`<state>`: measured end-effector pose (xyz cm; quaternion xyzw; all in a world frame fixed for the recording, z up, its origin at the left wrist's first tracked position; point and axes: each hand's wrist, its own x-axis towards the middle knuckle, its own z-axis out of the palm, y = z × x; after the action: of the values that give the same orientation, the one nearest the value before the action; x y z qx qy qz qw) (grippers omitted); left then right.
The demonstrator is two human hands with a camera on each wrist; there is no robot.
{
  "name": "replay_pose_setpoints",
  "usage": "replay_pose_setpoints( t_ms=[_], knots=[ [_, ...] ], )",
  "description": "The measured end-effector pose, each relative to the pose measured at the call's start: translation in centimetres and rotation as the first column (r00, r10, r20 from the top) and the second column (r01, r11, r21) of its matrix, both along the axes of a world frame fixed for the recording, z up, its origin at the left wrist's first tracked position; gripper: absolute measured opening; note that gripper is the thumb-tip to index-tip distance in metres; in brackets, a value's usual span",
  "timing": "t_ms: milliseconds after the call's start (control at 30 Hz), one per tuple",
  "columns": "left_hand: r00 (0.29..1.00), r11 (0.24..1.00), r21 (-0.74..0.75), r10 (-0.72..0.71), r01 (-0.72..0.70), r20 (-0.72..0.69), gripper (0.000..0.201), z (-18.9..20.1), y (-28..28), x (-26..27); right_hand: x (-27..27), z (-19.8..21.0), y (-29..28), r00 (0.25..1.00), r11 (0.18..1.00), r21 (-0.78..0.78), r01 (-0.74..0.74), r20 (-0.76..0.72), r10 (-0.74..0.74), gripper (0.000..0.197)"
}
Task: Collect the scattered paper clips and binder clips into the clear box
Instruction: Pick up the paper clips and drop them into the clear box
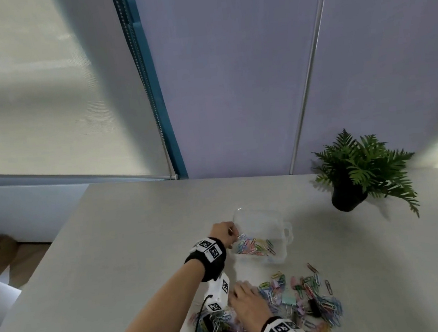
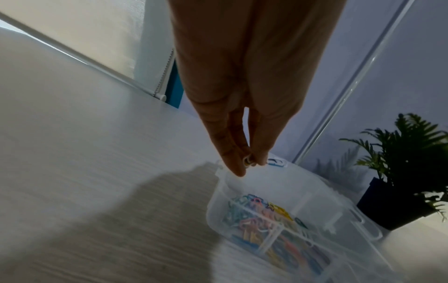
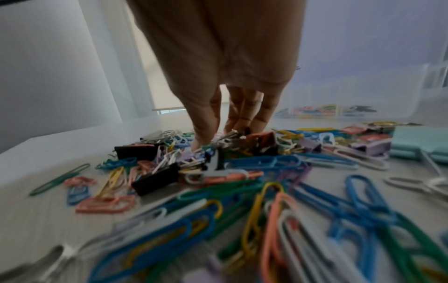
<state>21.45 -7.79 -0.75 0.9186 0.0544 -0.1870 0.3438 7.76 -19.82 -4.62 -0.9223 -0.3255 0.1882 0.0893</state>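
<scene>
The clear box (image 1: 256, 216) stands on the table with several coloured paper clips (image 1: 254, 246) in its bottom (image 2: 266, 220). My left hand (image 1: 232, 235) hovers over the box's left rim and pinches a pale paper clip (image 2: 248, 162) between thumb and fingertips. In front of the box lies a big pile of clips (image 1: 301, 295), among them a mint binder clip (image 3: 417, 143) and black binder clips (image 3: 155, 181). My right hand (image 1: 236, 289) reaches down into the pile's left side, thumb and fingertips (image 3: 203, 137) closed round a bunch of silver clips (image 3: 229, 135).
A potted fern (image 1: 363, 171) stands at the back right of the table, close to the box (image 2: 400, 181). The table's left edge (image 1: 65, 238) drops off beside a window blind. A lilac wall runs along the far edge.
</scene>
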Motion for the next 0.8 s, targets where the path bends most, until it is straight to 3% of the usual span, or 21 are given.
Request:
replay_pose_setpoints(
  t_ms=[133,300,367,400,500,600,633,733,800],
  knots=[
    [0.999,0.999,-0.004,0.034,-0.034,0.016,0.022,-0.4,-0.6,0.3,0.4,0.2,0.1,0.998,1.000,-0.019,0.015,-0.061,-0.017,0.027],
    [0.998,0.988,-0.147,0.058,-0.056,0.012,0.029,0.1,0.1,-0.5,1.1,0.2,0.3,0.994,1.000,-0.008,0.001,-0.112,-0.002,0.012],
    [0.996,0.976,-0.212,0.071,-0.059,0.047,0.032,1.0,1.1,-1.4,1.8,0.3,-0.1,0.981,0.995,0.070,0.064,-0.189,-0.050,0.003],
    [0.995,0.970,-0.236,0.079,-0.062,0.062,0.033,1.4,1.8,-2.0,2.2,0.2,-0.4,0.966,0.980,0.142,0.139,-0.236,-0.103,0.008],
    [0.995,0.970,-0.235,0.078,-0.061,0.067,0.032,1.8,4.7,-4.4,3.2,0.8,-1.9,0.834,0.805,0.373,0.462,-0.492,-0.251,0.024],
    [0.999,0.991,-0.130,0.035,-0.033,0.015,0.030,1.1,7.5,-7.7,4.3,1.9,-3.0,0.676,0.563,0.444,0.697,-0.669,-0.309,0.024],
    [1.000,0.998,-0.066,0.007,-0.008,-0.006,0.027,0.7,8.2,-8.8,4.6,2.2,-3.3,0.611,0.485,0.436,0.758,-0.734,-0.296,0.020],
    [0.991,0.980,0.149,-0.127,0.132,-0.042,0.021,-1.0,8.9,-12.5,5.4,2.9,-3.8,0.321,0.206,0.290,0.935,-0.936,-0.142,0.009],
    [0.981,0.953,0.231,-0.184,0.195,-0.069,0.030,-2.3,8.6,-14.5,5.7,3.1,-4.0,0.207,0.113,0.200,0.973,-0.977,-0.056,0.008]
  ],
)
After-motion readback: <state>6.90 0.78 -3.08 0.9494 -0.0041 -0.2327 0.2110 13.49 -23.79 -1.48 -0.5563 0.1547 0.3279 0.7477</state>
